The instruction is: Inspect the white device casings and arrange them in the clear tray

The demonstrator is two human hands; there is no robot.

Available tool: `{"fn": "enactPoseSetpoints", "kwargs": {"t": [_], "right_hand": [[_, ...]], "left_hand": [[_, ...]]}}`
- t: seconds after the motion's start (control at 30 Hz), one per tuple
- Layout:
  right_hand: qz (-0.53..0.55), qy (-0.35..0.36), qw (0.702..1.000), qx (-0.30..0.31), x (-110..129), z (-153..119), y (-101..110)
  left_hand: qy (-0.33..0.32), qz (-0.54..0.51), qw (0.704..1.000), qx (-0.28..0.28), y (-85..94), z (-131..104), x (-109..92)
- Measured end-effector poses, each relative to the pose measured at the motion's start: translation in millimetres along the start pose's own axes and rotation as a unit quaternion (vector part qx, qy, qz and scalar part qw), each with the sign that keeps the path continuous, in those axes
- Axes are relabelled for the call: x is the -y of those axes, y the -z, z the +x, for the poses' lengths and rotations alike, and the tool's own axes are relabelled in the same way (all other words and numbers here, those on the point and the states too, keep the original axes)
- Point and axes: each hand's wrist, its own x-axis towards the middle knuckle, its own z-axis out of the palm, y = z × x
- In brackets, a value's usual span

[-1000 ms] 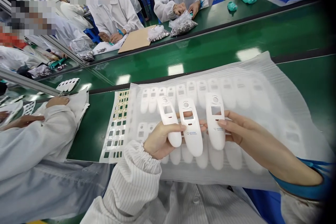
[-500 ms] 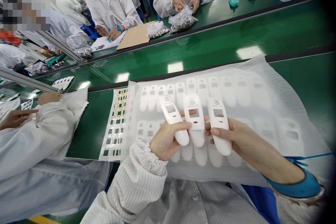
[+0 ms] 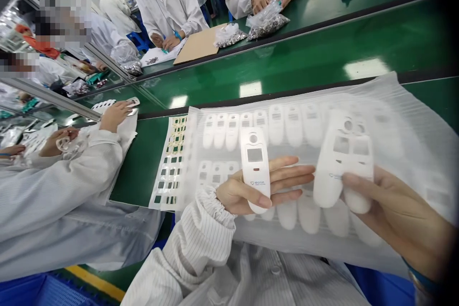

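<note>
Left hand (image 3: 247, 191), palm up with fingers partly curled and the thumb across the lower end, holds one white shell (image 3: 255, 168) upright, window and printed mark facing the camera. To its left on the green counter (image 3: 143, 162) lies a backing sheet (image 3: 171, 165) with rows of small rectangular cut-outs, its right edge tucked under the foam sheet (image 3: 394, 105). That foam sheet covers two rows of further white shells (image 3: 276, 124), visible dimly through it, directly beneath both hands. Right hand (image 3: 401, 215) is closed around two white shells (image 3: 344, 162) held side by side, windows facing the camera, thumb pressed on the lower part of the right one; they stand apart from the single shell in the left hand. At far left a neighbouring person's sleeve (image 3: 71, 186) rests on the counter. Across the conveyor belt (image 3: 304, 57), other people handle bags of small parts (image 3: 267, 26).
</note>
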Motion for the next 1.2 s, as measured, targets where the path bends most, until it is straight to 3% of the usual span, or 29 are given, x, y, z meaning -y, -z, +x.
{"fn": "enactPoseSetpoints", "kwargs": {"t": [0.07,0.17,0.33,0.47,0.63,0.73,0.8,0.83,0.93,1.0,1.07,1.2], "right_hand": [[0.004,-0.001,1.000,-0.018,-3.0,2.6,6.2],[-0.007,0.006,1.000,-0.016,-7.2,4.8,8.4],[-0.061,0.015,0.996,0.071,-10.2,-1.5,-2.5],[-0.076,0.036,0.993,0.083,-13.5,-3.1,-5.5],[-0.064,0.055,0.993,0.079,-18.9,-2.3,2.1],[-0.128,0.104,0.983,0.080,-23.8,-7.5,3.5],[-0.247,0.202,0.940,0.122,-27.7,-13.8,-0.3],[-0.314,0.273,0.897,0.148,-29.4,-17.4,-3.7],[-0.482,0.469,0.714,0.195,-30.9,-26.2,-15.7],[-0.552,0.527,0.618,0.188,-28.5,-28.8,-22.0],[-0.586,0.549,0.572,0.171,-24.7,-28.9,-25.6],[-0.599,0.570,0.541,0.153,-21.2,-27.8,-28.2]], "left_hand": [[0.001,0.006,1.000,0.010,0.3,0.2,-0.4],[-0.009,0.043,0.999,-0.017,-2.4,2.6,2.0],[-0.031,0.150,0.986,-0.065,-3.7,7.2,14.8],[-0.023,0.099,0.990,-0.093,-0.5,8.1,20.1],[-0.016,0.029,0.997,-0.076,-3.8,9.3,17.2],[-0.036,0.003,0.996,-0.077,-6.0,10.9,18.5],[-0.059,-0.006,0.995,-0.076,-6.4,12.0,19.8],[-0.069,-0.008,0.995,-0.075,-6.4,12.5,20.2],[-0.070,-0.003,0.995,-0.066,-6.5,13.4,19.7],[-0.054,0.002,0.997,-0.057,-7.2,13.5,19.0],[-0.039,0.007,0.998,-0.048,-8.4,13.1,18.9],[-0.034,0.000,0.998,-0.047,-9.9,11.1,19.1]]}}
